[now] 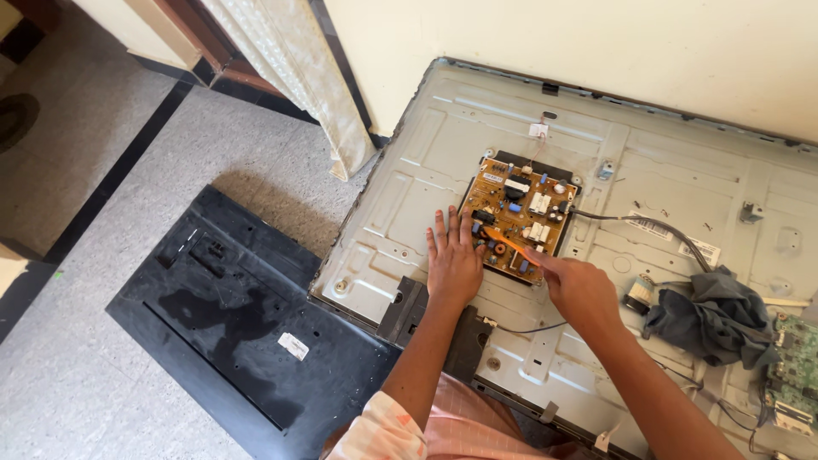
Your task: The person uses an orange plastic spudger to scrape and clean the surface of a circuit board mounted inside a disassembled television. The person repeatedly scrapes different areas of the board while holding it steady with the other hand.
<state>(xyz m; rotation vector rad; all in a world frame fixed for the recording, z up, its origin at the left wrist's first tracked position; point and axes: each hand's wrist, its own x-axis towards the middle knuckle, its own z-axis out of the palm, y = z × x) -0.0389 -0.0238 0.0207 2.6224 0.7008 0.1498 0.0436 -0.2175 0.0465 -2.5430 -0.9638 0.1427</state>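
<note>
A brown circuit board (520, 213) with several small components sits on the grey metal back panel (426, 162) of a flat screen lying on the floor. My left hand (453, 260) rests flat, fingers spread, on the panel at the board's near left edge. My right hand (578, 288) grips an orange-handled tool (503, 241), likely a screwdriver, whose tip points at the board's lower left area.
A black plastic back cover (230, 315) lies on the speckled floor to the left. A dark grey cloth (711, 315) and a green circuit board (797, 358) lie on the panel at right. A grey cable (656, 226) runs from the brown board. A curtain (298, 77) hangs behind.
</note>
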